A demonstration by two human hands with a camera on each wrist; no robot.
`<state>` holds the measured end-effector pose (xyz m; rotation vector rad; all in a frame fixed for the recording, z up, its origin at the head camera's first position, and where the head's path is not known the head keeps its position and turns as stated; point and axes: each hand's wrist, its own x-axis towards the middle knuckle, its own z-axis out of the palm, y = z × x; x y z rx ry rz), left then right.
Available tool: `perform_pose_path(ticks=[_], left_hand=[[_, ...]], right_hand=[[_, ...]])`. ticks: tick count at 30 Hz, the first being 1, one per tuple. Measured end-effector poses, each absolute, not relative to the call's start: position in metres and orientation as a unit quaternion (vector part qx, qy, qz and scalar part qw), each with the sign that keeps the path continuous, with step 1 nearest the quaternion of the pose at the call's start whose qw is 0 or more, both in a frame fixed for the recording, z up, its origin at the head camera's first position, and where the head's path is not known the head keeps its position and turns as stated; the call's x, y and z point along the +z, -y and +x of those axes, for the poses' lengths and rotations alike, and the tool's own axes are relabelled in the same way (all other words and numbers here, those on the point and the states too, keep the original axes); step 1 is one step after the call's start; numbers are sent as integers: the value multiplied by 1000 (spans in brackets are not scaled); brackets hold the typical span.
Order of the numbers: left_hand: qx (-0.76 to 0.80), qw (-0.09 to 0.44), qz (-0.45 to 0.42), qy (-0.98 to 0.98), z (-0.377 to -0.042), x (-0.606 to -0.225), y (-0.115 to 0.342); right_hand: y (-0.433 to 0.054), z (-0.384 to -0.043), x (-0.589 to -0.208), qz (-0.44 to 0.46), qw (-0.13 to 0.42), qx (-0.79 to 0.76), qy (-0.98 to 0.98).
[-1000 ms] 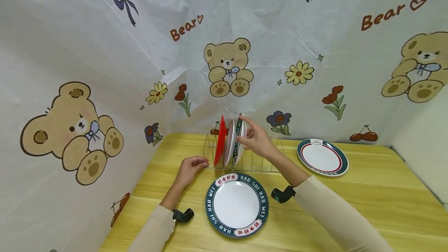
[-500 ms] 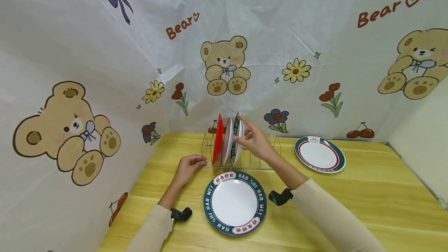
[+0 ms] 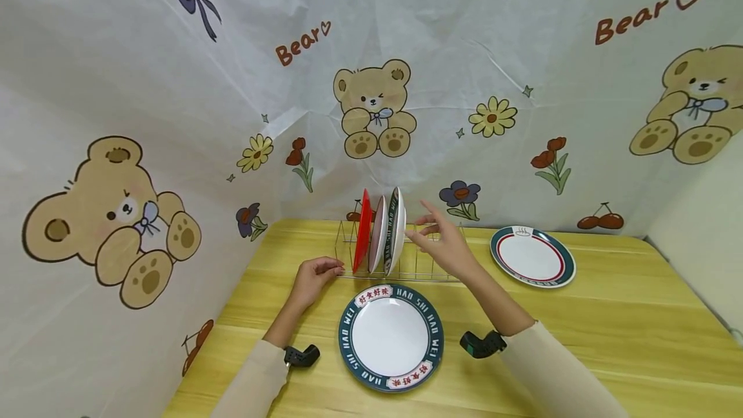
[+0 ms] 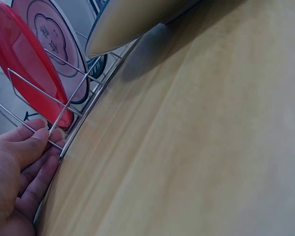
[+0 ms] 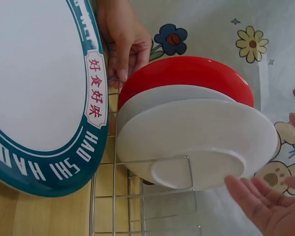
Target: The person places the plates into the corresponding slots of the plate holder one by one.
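A wire dish rack stands at the back of the table. Upright in its left slots are a red plate, a pinkish plate and a white plate with a green lettered rim. My left hand pinches the wire at the rack's left end, beside the red plate. Just right of the green-rimmed plate is my right hand, fingers spread, holding nothing; the right wrist view shows its fingers near that plate's white underside. A large green-rimmed plate lies flat in front of the rack.
Another plate with a green rim and a red ring lies at the back right of the wooden table. Behind the rack hangs a white bear-print cloth. The rack's right slots hold no plates.
My right hand has let go of the green-rimmed plate in the rack and moved a little to the right. That plate stays upright. My left hand keeps its place on the rack.
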<state>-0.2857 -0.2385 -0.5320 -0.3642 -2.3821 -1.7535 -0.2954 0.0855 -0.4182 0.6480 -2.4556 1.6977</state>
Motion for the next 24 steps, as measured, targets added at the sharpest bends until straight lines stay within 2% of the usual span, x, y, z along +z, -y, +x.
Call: perform_pose_path(ticks=[5, 9, 17, 24], left_hand=[[-595, 79, -121, 790, -291, -541, 241], [-597, 84, -120, 789, -302, -558, 247], [-589, 97, -126, 792, -304, -560, 247], [-592, 100, -130, 789, -303, -560, 247]], right_hand=[[-112, -280, -412, 276, 81, 598, 748], [-133, -270, -407, 294, 103, 608, 730], [-181, -269, -407, 281, 159, 603, 730], [-229, -276, -414, 246, 187, 641, 703]])
